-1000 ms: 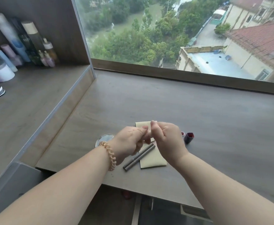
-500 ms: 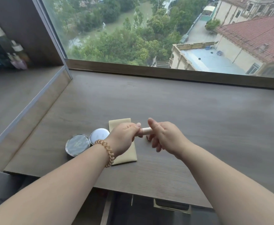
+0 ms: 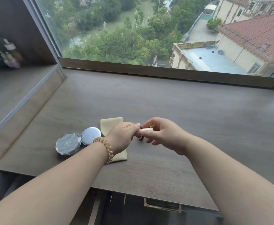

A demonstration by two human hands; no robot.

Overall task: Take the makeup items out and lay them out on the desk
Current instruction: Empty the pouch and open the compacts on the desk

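The big brown desk [image 3: 181, 108] lies under all the fingers, and the window [image 3: 133, 30] is far past the fingertips. The left hand [image 3: 121, 137] and right hand [image 3: 164, 135] meet just above the desk. Both have curled fingers that pinch the little cream stick [image 3: 146, 130] between them. The left fingers are at its dark red end and the right fingers wrap the cream end. A flat tan pouch [image 3: 111, 124] lies on the desk under the left fingers. Left of those fingers sit two round cases side by side, the grey round case [image 3: 68, 143] and the white round case [image 3: 90, 135]. A curly gold band [image 3: 107, 148] is on the left wrist.
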